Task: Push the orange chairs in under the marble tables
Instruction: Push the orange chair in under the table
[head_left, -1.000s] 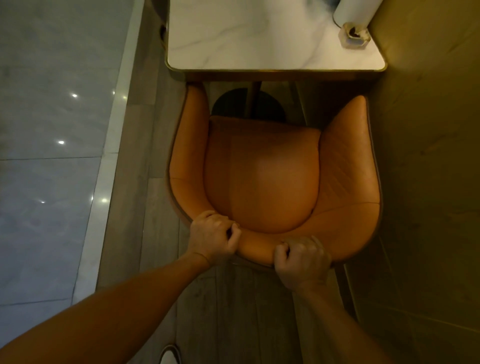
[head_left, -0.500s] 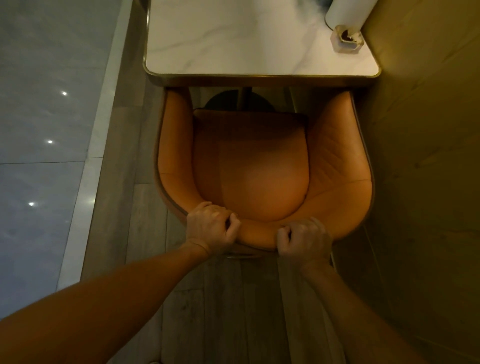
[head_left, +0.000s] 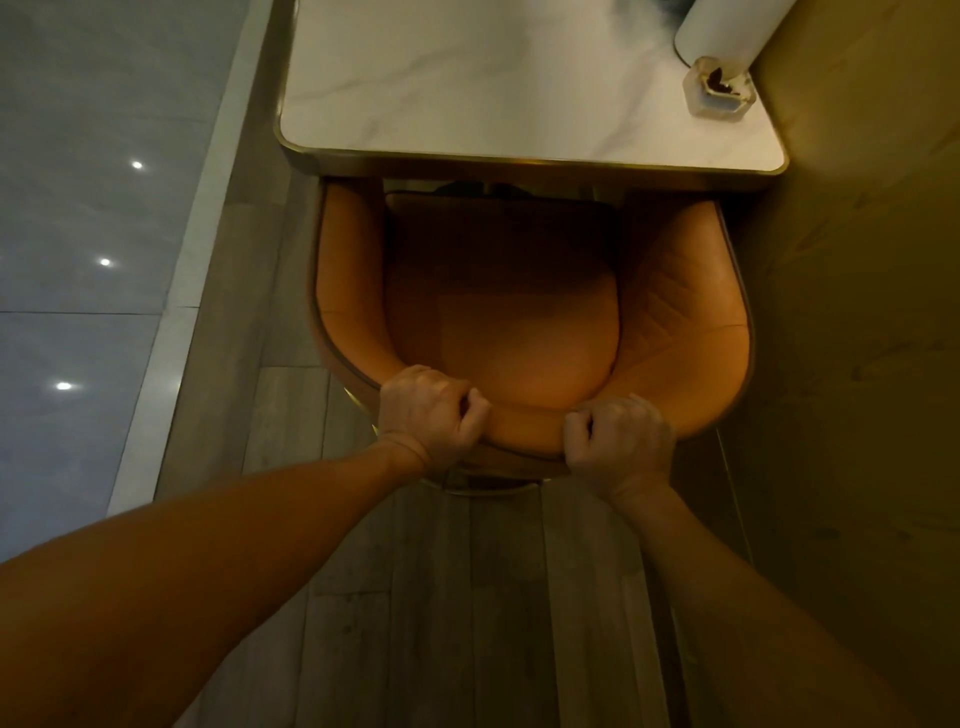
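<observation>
An orange upholstered chair (head_left: 498, 312) with a curved back faces a white marble table (head_left: 493, 93) with a gold rim. The front edge of its seat and the tips of both arms lie under the table's near edge. My left hand (head_left: 428, 410) grips the top of the chair back on the left. My right hand (head_left: 618, 441) grips the same back rim on the right. Both arms reach forward from the bottom of the view.
A wall (head_left: 857, 312) stands close along the chair's right side. On the table's far right corner sit a clear glass ashtray (head_left: 719, 88) and a white roll (head_left: 727, 26). Wooden floor (head_left: 467, 597) lies under me; glossy grey tiles (head_left: 78, 234) lie left.
The chair has slid forward toward the table; its seat front and arm tips now sit under the tabletop edge. Both hands kept their grip on the back.
</observation>
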